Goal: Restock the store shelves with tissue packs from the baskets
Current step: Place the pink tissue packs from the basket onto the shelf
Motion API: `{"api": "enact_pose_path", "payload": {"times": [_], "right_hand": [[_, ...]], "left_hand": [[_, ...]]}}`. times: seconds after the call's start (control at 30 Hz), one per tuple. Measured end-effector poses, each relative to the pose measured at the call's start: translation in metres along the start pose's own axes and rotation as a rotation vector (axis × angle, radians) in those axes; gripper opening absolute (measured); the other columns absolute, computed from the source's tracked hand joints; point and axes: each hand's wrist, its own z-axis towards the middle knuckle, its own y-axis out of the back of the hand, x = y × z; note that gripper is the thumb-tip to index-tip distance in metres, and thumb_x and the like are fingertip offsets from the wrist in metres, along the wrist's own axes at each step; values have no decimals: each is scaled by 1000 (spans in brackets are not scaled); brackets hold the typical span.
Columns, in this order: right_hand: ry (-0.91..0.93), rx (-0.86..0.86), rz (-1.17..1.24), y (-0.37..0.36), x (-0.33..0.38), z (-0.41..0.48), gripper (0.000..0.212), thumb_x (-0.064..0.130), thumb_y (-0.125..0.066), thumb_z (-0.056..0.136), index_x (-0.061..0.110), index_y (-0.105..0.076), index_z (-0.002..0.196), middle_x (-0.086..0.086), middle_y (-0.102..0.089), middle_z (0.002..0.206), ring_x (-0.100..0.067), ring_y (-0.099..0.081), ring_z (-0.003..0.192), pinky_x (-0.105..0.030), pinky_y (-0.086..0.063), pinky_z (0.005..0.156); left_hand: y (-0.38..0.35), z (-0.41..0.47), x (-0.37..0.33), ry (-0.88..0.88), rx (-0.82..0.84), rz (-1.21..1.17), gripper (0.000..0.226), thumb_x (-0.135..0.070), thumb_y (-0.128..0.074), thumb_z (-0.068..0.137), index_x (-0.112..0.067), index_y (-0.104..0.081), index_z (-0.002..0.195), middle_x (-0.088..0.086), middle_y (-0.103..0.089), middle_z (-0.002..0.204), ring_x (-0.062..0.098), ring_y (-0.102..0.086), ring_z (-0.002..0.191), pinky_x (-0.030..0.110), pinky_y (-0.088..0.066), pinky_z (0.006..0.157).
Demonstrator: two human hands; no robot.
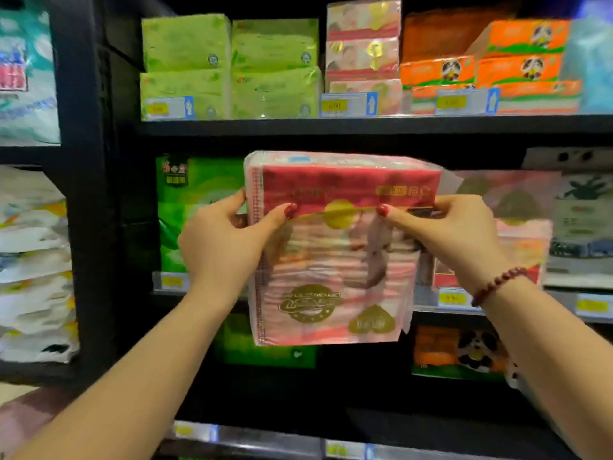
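You hold one pink tissue pack (331,260) upright in front of the shelving, and everything here is placed from that pack. Your left hand (225,234) grips its upper left edge, thumb pressed on the printed front and fingers curled round the side. Your right hand (457,234) grips the upper right edge the same way, thumb on the front and fingers wrapped behind. A red bead bracelet (497,283) sits on that wrist.

The pack hangs clear of any board, with its top just under the upper shelf board (365,126) and its bottom lower than the price strip (454,298) to its right.

Above the pack, that board carries light green packs (229,68) stacked two high, a stack of pink packs (363,54) directly overhead, and orange panda boxes (497,68) above and to the right.

Level with the pack, a dark green pack (195,200) stands just to its left. Behind its right edge sit more pink packs (517,227), then a white pack (580,220) further right.

Below it, the lower tier holds a green pack (265,350) and an orange panda pack (457,353).

Far to its left, a separate bay holds white bagged packs (33,260) piled flat
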Motion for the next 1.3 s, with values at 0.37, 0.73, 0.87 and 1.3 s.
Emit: {"api": "enact_pose_path", "payload": {"times": [0.37,0.73,0.87,1.3], "right_hand": [[161,-255,-85,13,0,74,51,66,-73,52,25,-76,83,5,-74,75,-15,-70,77,-47,-57,77],[124,-255,-196,-21,-82,67,26,43,-80,67,29,-68,84,11,-71,77,-8,-68,77,-35,-56,72],[91,-221,-198,-29,-101,76,25,48,-77,71,27,-66,80,10,-70,73,-9,-66,73,-40,-56,69],[84,90,-694,-66,-158,85,147,68,-81,47,4,3,149,-10,-42,130,-26,-43,116,-34,-48,82]], "left_hand": [[-79,79,13,-210,-32,-373,68,-58,-76,62,-58,-48,124,-34,-67,85,-8,-67,87,24,-56,79],[-161,44,80,-133,82,-306,73,-36,-85,66,-28,-57,133,-11,-72,100,4,-66,84,24,-52,80],[-174,42,84,-110,91,-208,75,-38,-83,69,-32,-51,136,3,-76,90,12,-66,71,32,-53,74],[-204,40,99,-168,414,15,122,-46,-84,64,-30,-3,152,-2,-53,140,21,-56,120,23,-41,84]]}}
